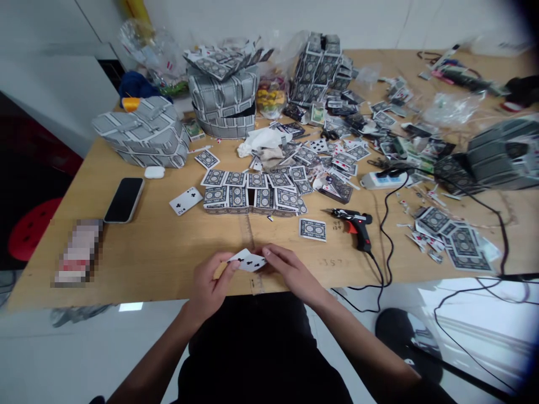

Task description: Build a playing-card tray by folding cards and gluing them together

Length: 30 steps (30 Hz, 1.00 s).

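Observation:
Both my hands hold one playing card [249, 261] face up over the front edge of the wooden table [160, 252]; it shows black clubs. My left hand [210, 286] pinches its left side with curled fingers. My right hand [290, 272] grips its right side. Beyond the card lies a flat panel of glued card backs [252, 196]. A single face-down card [313, 229] lies to the right of it, and a two of clubs [186, 200] lies to its left.
A red and black glue gun [356, 224] with a black cord lies right of my hands. A phone [124, 199] and white earbud case [154, 172] lie at left. Card-covered shapes [143, 132] and a card stack [318, 70] stand behind; loose cards [458, 241] are scattered right.

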{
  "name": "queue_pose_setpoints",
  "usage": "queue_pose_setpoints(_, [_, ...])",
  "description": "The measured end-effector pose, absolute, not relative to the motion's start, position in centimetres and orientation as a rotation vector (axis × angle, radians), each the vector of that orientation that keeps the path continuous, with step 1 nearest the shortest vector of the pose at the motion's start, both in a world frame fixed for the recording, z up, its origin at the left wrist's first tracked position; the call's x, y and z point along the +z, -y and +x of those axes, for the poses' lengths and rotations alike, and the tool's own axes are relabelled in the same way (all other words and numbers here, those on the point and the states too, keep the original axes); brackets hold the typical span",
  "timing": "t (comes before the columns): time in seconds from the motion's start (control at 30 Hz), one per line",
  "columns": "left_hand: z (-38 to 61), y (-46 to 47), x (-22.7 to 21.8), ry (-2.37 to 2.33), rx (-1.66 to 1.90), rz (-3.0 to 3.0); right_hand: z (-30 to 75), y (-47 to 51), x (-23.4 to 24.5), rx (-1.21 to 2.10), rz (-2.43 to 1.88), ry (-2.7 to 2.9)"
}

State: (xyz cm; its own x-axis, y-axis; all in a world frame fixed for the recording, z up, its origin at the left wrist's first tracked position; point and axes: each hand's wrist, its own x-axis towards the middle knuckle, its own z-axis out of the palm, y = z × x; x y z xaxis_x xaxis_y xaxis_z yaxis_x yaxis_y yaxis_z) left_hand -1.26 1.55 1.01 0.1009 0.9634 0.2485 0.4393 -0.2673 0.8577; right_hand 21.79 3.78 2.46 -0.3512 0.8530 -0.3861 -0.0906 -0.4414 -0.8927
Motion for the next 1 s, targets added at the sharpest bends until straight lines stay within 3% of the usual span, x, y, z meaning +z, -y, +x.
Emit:
queue_pose_setpoints(0.1, [-1.0, -1.9, 1.5, -1.332, 1.023, 1.685, 22.0, -3.6, 3.2, 1.614, -1.240, 1.322])
queue_pose_setpoints(1.0, [-0.3, -1.3, 1.2, -1.176, 0.971, 1.361, 21.0, -2.9, 3.3, 1.612, -1.173, 1.306])
